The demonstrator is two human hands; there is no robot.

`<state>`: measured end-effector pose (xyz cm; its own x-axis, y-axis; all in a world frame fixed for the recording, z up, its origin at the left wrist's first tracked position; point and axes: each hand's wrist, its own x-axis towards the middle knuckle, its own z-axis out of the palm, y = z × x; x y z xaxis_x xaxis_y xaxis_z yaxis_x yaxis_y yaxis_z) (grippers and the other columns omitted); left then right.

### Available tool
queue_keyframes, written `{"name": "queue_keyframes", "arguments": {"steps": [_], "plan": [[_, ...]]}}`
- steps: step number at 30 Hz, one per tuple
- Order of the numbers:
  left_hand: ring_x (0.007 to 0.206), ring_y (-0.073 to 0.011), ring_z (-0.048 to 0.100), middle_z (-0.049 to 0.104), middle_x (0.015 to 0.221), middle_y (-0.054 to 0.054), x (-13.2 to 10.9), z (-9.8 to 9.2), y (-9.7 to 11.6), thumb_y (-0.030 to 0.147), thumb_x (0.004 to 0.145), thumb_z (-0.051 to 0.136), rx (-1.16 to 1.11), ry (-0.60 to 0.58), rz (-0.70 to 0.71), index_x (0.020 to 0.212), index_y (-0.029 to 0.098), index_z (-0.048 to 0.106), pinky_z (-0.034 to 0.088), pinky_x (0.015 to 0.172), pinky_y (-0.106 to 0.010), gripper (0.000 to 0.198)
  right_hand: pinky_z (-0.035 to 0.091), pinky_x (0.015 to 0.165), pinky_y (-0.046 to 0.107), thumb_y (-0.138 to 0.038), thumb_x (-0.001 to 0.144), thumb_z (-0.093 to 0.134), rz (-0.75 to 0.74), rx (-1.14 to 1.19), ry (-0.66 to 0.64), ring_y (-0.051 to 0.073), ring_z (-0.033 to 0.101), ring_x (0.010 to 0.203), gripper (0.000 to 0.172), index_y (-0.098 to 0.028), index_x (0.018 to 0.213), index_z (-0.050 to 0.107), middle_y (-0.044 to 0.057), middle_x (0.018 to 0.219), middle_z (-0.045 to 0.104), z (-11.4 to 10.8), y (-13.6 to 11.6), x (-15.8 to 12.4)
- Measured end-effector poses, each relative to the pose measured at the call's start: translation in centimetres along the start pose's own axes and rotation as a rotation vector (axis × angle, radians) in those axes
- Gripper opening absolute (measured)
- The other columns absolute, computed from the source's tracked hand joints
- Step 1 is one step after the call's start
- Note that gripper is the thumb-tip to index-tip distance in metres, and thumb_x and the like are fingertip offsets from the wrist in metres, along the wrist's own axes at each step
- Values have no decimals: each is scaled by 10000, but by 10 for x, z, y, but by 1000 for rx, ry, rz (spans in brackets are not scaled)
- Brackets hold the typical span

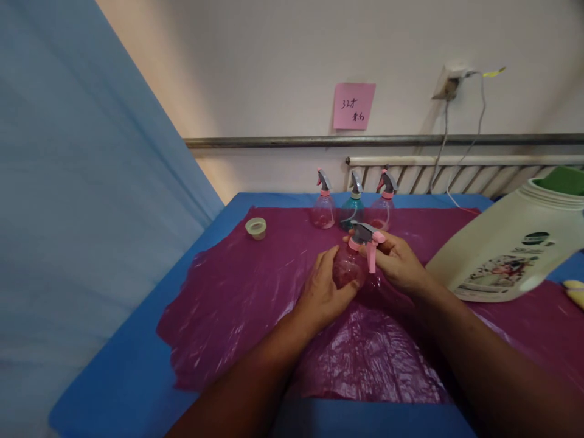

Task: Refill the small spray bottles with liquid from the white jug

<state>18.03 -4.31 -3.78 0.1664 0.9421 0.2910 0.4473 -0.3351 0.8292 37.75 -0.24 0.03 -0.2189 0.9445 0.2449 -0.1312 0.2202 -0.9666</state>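
Observation:
A clear pink spray bottle (347, 267) with a grey and pink trigger head (364, 233) is between my two hands, above the purple plastic sheet (237, 304). My left hand (322, 289) is wrapped round the bottle's round body from the left. At the neck, my right hand (398, 263) has its fingers closed on the trigger head's collar; some fingertips are hidden behind it. Behind them stand a pink spray bottle (323, 213), a teal spray bottle (353, 212) and another pink spray bottle (383, 213), all upright with trigger heads on.
A large cream jug (506, 243) with a green cap (563, 180) stands close to my right forearm. A small translucent cup-like cap (256, 229) lies at the left. A blue curtain (91, 182) hangs left; wall, rail (283, 142) and radiator (420, 170) border the back.

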Motion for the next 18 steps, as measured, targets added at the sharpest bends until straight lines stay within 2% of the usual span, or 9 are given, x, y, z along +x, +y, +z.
{"name": "queue_keyframes", "arguments": {"steps": [6,14,18], "plan": [[1490,-360,610,625,1601,-139,0,-1,2,473,959,874,-40,-9,8,1611,303,548,508,1247,-569,749,633,961,398,-457,805,985,-32,-63,-10,265,789,1047,412,-268,1154,875,69,1186,863,-1,-3,-2],[1483,-354,612,629,1584,-136,1,0,1,420,951,873,-42,0,26,1623,309,541,510,1248,-557,757,630,1022,438,-450,828,949,-80,-168,5,281,800,1078,364,-260,1130,880,66,1139,873,-1,1,-1],[1445,-351,632,639,1561,-123,1,2,0,356,916,891,-26,18,8,1610,323,557,524,1227,-566,771,621,1037,437,-442,847,935,-108,-168,58,269,801,1059,338,-252,1121,876,70,1128,872,2,9,-1]]}}
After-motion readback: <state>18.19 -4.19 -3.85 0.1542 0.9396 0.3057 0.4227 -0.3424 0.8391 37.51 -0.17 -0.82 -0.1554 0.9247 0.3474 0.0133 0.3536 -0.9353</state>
